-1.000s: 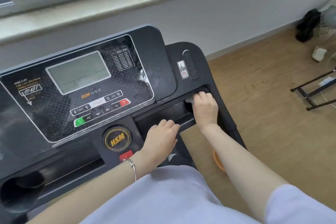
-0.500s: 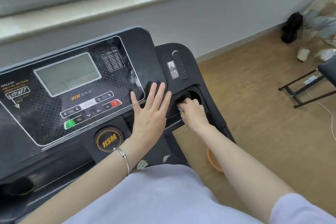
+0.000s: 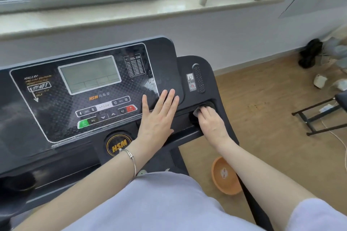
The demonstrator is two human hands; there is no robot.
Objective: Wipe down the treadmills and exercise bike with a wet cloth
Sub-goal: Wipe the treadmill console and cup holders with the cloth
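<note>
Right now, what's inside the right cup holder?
The right hand, fingers curled round a grey cloth, reaches into the cup holder. The hand hides most of the cloth and the holder's bottom.

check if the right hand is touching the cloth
Touching. The head view shows the right hand with its fingers curled over the grey cloth, pressing it into the cup holder.
</note>
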